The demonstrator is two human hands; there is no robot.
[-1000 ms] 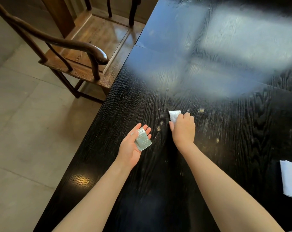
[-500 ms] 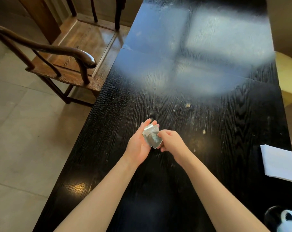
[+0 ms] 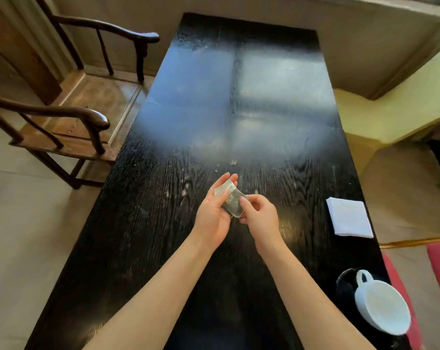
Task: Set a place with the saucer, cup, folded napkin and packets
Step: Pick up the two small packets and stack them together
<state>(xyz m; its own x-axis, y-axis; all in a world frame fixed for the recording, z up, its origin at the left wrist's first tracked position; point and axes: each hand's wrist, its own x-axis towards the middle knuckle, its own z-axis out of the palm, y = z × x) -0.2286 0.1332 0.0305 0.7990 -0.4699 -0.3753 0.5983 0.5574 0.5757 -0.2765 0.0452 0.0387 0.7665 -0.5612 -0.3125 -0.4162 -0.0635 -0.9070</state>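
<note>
Long black table (image 3: pixel 163 223), bare beneath both hands. White cup (image 3: pixel 383 308) on dark saucer (image 3: pixel 345 284) and folded napkin (image 3: pixel 349 217), well right of the fingers, probably awaiting arrangement. Left hand (image 3: pixel 214 215) cupped under the packets (image 3: pixel 232 203); right hand (image 3: pixel 260 218) fingertips pinching their lower edge, apparently squaring the stack.
</note>
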